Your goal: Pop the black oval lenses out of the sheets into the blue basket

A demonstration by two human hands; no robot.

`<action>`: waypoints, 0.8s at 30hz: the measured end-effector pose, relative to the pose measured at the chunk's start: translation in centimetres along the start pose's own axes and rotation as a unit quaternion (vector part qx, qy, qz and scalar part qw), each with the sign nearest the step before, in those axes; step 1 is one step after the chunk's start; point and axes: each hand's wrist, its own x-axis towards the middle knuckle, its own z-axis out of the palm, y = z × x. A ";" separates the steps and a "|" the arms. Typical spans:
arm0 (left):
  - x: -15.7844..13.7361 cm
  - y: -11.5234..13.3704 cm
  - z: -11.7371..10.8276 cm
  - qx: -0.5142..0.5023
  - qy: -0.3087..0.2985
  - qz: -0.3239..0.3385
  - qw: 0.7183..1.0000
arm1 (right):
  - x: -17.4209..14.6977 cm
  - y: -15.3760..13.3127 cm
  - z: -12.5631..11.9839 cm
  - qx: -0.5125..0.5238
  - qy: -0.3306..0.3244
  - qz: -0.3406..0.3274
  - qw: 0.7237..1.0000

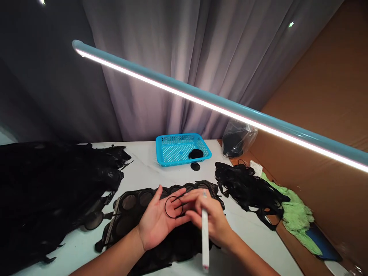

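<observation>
Palm up and fingers stretched out, my left hand [158,220] has a thin black ring [165,209] lying across its palm and fingers. My right hand [215,219] is closed around a slim white pen-like tool [205,237] with a reddish lower end; its upper tip points away from me. The right fingertips are close to the ring, but I cannot tell whether they touch it. Beneath both hands spreads a black rubbery sheet [122,220] patterned with rows of round shapes, partly hidden by my hands and forearms.
A blue basket [161,163] holds black discs [196,154], and another disc [195,166] lies before it. Black sheets [57,191] heap at left; black scraps [244,184] and a green cloth [297,214] lie right. A lit lamp tube [201,94] crosses above.
</observation>
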 end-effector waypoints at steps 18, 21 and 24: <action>-0.3 0.8 -0.2 0.033 -0.082 0.000 0.996 | 1.0 4.3 -4.1 0.104 0.230 0.150 0.956; -0.2 0.6 -0.3 0.033 -0.074 0.002 0.997 | 1.1 4.4 -3.9 0.108 0.209 0.155 0.960; -0.1 0.1 -0.8 0.070 -0.054 0.035 0.995 | 1.2 4.6 -3.7 0.122 0.205 0.154 0.959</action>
